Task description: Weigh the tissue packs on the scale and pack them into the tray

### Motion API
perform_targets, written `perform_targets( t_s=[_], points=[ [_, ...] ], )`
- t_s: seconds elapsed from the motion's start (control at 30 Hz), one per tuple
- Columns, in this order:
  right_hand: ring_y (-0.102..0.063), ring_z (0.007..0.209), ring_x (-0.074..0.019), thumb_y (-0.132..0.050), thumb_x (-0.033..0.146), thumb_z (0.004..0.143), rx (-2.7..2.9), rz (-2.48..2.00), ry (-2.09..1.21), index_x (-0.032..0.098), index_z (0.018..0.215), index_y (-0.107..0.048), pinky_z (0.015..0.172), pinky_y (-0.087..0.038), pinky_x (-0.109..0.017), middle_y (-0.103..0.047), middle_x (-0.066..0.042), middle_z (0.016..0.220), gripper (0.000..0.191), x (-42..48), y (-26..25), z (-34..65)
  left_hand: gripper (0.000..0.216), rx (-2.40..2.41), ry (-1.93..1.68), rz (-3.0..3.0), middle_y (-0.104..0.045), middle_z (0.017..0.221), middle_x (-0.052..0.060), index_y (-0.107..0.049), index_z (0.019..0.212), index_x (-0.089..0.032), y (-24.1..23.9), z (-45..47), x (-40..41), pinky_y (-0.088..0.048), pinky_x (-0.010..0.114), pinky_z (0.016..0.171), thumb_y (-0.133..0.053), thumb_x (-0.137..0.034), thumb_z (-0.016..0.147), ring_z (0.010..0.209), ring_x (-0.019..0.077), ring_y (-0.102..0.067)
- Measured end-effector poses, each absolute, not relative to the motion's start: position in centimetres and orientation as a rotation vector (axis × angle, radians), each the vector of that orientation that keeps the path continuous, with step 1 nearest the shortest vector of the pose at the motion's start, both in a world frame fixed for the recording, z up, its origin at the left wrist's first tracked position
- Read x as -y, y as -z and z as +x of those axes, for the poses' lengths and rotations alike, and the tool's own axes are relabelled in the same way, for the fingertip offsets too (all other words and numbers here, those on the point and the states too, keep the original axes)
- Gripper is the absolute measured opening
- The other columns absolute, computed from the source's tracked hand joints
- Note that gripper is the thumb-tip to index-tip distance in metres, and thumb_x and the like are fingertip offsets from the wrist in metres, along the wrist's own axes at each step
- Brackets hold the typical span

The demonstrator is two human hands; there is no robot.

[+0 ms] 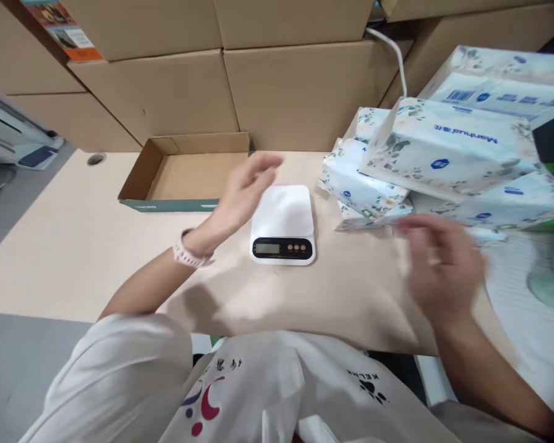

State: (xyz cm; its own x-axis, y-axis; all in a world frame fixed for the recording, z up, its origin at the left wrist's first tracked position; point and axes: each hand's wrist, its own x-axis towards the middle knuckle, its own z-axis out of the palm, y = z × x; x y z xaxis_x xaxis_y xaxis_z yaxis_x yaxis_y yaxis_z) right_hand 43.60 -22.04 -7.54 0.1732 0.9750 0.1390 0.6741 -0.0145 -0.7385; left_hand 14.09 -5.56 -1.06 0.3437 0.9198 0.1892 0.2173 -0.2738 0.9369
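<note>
My left hand, with a pink-and-white band on its wrist, hovers between the open cardboard tray and the scale. Its fingers are stretched forward and nothing is in them. A white kitchen scale lies flat on the table, its plate bare and its dark display strip towards me. On the right, my right hand is smeared by motion, so its fingers cannot be read. It is in front of a pile of tissue packs; the closest ones include a floral pack and a larger pack on top.
A shallow cardboard tray with a green front stands at the back left. Large cardboard boxes form a wall behind the table. A white cable hangs at the upper right. White paper lies beyond my right hand.
</note>
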Motion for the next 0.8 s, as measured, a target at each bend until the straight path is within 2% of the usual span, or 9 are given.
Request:
perform_targets(
  t_s=[0.07, 0.13, 0.23, 0.3, 0.37, 0.47, 0.5, 0.6, 0.8],
  points=[
    [-0.077, 0.119, -0.0353, -0.055, 0.060, 0.102, 1.388, -1.766, -0.751, 0.032, 0.128, -0.071, 0.099, -0.068, -0.057, -0.078, -0.011, 0.133, 0.041, 20.7, 9.6, 40.3, 0.012, -1.320, -0.939, 1.475, -0.078, 0.113, 0.006, -0.072, 0.104, -0.016, 4.8, 10.0, 6.8, -0.062, 0.033, 0.101, -0.068, -0.015, 0.093, 0.111, 0.0198, -0.074],
    [-0.079, 0.107, -0.0292, -0.058, 0.056, 0.101, 1.263, -1.740, -1.032, 0.026, 0.136, -0.066, 0.094, -0.070, -0.050, -0.078, -0.013, 0.129, 0.047, 18.3, 11.1, 37.8, 0.017, -1.463, -0.796, 1.185, -0.075, 0.108, 0.007, -0.067, 0.105, -0.015, 7.2, 7.7, 8.0, -0.064, 0.031, 0.083, -0.071, -0.014, 0.089, 0.093, 0.0172, -0.073],
    [-0.078, 0.091, -0.0212, -0.060, 0.050, 0.100, 1.122, -1.736, -1.246, 0.024, 0.155, -0.051, 0.076, -0.070, -0.035, -0.076, -0.012, 0.123, 0.061, 14.8, 11.9, 36.0, 0.032, -1.372, -0.647, 0.906, -0.075, 0.107, 0.008, -0.061, 0.118, -0.015, 7.9, 6.9, 9.0, -0.066, 0.034, 0.074, -0.074, -0.017, 0.088, 0.077, 0.0164, -0.074],
    [-0.075, 0.083, -0.0180, -0.063, 0.045, 0.101, 1.076, -1.766, -1.295, 0.025, 0.160, -0.047, 0.062, -0.066, -0.027, -0.076, -0.010, 0.116, 0.064, 13.5, 11.2, 35.4, 0.036, -1.279, -0.619, 0.863, -0.074, 0.098, 0.006, -0.059, 0.121, -0.014, 7.4, 7.3, 9.0, -0.066, 0.035, 0.071, -0.075, -0.016, 0.088, 0.069, 0.0167, -0.075],
    [-0.071, 0.076, -0.0169, -0.064, 0.040, 0.102, 1.022, -1.785, -1.355, 0.024, 0.151, -0.055, 0.049, -0.059, -0.023, -0.076, -0.008, 0.107, 0.053, 12.9, 9.9, 34.8, 0.035, -1.204, -0.576, 0.863, -0.073, 0.086, 0.004, -0.058, 0.120, -0.013, 7.0, 7.7, 8.6, -0.065, 0.033, 0.067, -0.074, -0.012, 0.089, 0.062, 0.0162, -0.073],
    [-0.063, 0.058, -0.0139, -0.059, 0.033, 0.105, 0.885, -1.754, -1.494, 0.018, 0.115, -0.069, 0.037, -0.049, -0.022, -0.072, -0.003, 0.082, 0.020, 12.6, 7.2, 33.8, 0.025, -1.085, -0.508, 0.831, -0.073, 0.077, 0.003, -0.061, 0.111, -0.011, 6.7, 8.2, 8.0, -0.065, 0.028, 0.064, -0.070, -0.004, 0.088, 0.060, 0.0143, -0.072],
    [-0.059, 0.052, -0.0125, -0.056, 0.031, 0.107, 0.842, -1.736, -1.530, 0.017, 0.103, -0.068, 0.035, -0.046, -0.022, -0.068, -0.001, 0.072, 0.019, 12.4, 6.4, 33.5, 0.020, -1.058, -0.505, 0.800, -0.073, 0.075, 0.003, -0.063, 0.106, -0.010, 6.6, 8.4, 7.8, -0.065, 0.027, 0.064, -0.068, -0.002, 0.089, 0.060, 0.0132, -0.071],
    [-0.050, 0.039, -0.0101, -0.048, 0.027, 0.111, 0.767, -1.704, -1.602, 0.017, 0.083, -0.061, 0.031, -0.042, -0.021, -0.057, 0.004, 0.052, 0.032, 12.0, 4.1, 32.8, 0.010, -1.002, -0.529, 0.684, -0.073, 0.071, 0.004, -0.064, 0.097, -0.008, 6.2, 8.7, 7.7, -0.064, 0.023, 0.060, -0.061, 0.000, 0.094, 0.057, 0.0107, -0.069],
    [-0.048, 0.033, -0.0088, -0.040, 0.024, 0.113, 0.762, -1.716, -1.683, 0.018, 0.078, -0.058, 0.032, -0.042, -0.019, -0.056, 0.004, 0.045, 0.040, 11.5, 1.8, 32.3, 0.012, -0.995, -0.540, 0.576, -0.073, 0.067, 0.003, -0.064, 0.100, -0.008, 5.3, 8.5, 7.4, -0.063, 0.020, 0.055, -0.055, -0.001, 0.097, 0.054, 0.0117, -0.072]
  ],
)
